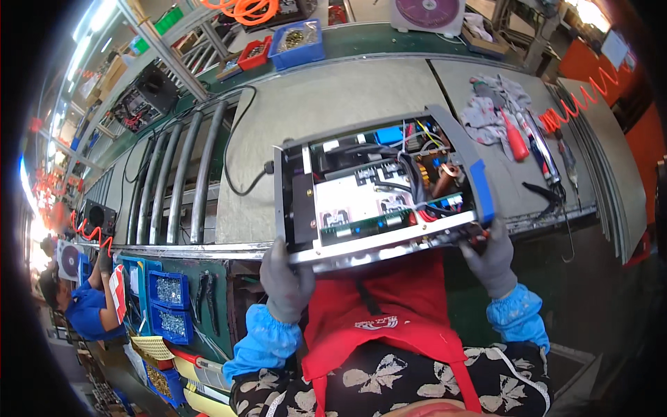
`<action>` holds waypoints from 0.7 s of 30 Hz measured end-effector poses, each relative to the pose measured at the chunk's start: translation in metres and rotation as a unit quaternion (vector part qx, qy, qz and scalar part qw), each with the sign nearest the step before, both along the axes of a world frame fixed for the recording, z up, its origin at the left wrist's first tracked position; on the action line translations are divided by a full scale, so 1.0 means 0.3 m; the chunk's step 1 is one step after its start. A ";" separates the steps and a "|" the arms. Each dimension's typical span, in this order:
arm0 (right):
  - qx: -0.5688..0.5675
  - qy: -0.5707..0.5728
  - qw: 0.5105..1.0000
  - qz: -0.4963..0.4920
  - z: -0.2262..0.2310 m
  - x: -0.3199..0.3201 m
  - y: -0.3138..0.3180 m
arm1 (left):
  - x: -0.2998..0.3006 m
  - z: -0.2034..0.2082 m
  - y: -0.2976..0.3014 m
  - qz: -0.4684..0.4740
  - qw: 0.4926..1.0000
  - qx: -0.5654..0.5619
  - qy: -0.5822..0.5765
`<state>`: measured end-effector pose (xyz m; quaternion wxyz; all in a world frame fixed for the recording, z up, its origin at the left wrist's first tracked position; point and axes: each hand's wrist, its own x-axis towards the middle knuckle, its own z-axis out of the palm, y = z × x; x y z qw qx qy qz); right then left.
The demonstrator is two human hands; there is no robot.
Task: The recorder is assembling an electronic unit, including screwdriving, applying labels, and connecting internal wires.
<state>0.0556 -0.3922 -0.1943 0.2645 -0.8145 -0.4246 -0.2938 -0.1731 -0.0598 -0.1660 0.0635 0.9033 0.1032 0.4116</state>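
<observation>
An open electronic unit [354, 201] in a grey metal case, with circuit boards, a copper coil and wires showing, is tilted at the near edge of the workbench. My left hand [283, 281], in a grey glove, grips its near left corner. At the near right corner, beside the blue end panel [479, 187], my right hand [493, 260] is closed on the case, also gloved in grey. Both palms and some fingertips are hidden behind the case. A black power cord [240, 191] runs from the unit's left side onto the bench.
Metal rollers [177, 181] lie to the left. On the right are a rag [497, 104], a red-handled tool [514, 135] and a coiled orange air hose [577, 104]. Blue bins [170, 306] of small screws stand near left. A blue-shirted person [94, 306] works farther left.
</observation>
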 end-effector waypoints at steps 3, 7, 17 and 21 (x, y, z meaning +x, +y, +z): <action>-0.024 0.083 0.996 0.009 0.142 0.003 -0.015 | 0.044 0.027 0.024 0.030 0.993 -0.034 0.107; -0.020 0.150 0.988 0.013 0.362 -0.038 0.003 | 0.049 0.163 0.021 -0.025 0.989 0.007 0.146; -0.304 0.030 0.952 -0.012 0.501 -0.065 0.183 | 0.248 0.275 -0.107 -0.143 0.978 -0.057 0.144; -0.328 0.012 0.944 -0.021 0.502 -0.076 0.204 | 0.366 0.206 -0.118 -0.223 0.944 -0.181 0.161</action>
